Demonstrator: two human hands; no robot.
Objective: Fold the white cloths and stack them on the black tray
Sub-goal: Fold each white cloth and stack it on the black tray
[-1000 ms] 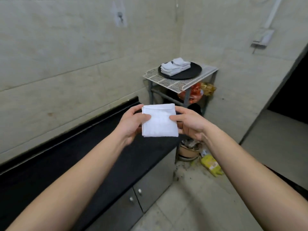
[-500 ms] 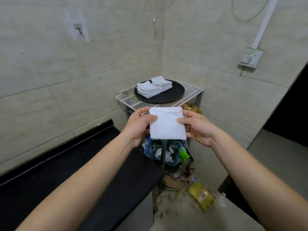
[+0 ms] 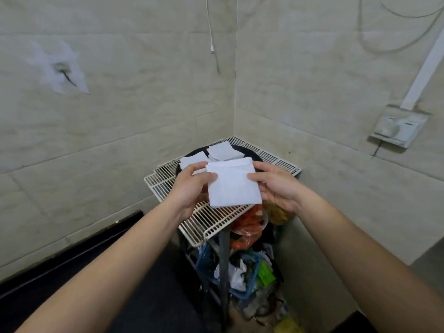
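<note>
A folded white cloth [image 3: 231, 185] is held flat between both hands over the near part of the black tray [image 3: 249, 152]. My left hand [image 3: 189, 186] pinches its left edge, thumb on top. Its right edge is pinched by my right hand [image 3: 276, 186]. Two piles of folded white cloths [image 3: 223, 152] lie on the tray just beyond, one partly hidden by my left hand. Most of the tray is hidden behind the cloth and hands.
The tray stands on a white wire rack [image 3: 216, 219] in the room's corner. Under the rack are orange bags [image 3: 247, 227] and a blue basket [image 3: 237, 272] of clutter. A black counter [image 3: 96, 272] runs along the left wall. A socket box [image 3: 398, 126] is on the right wall.
I have come closer to the rack. Both hands carried the folded cloth forward, from short of the rack to over the tray's near side. The grip is the same.
</note>
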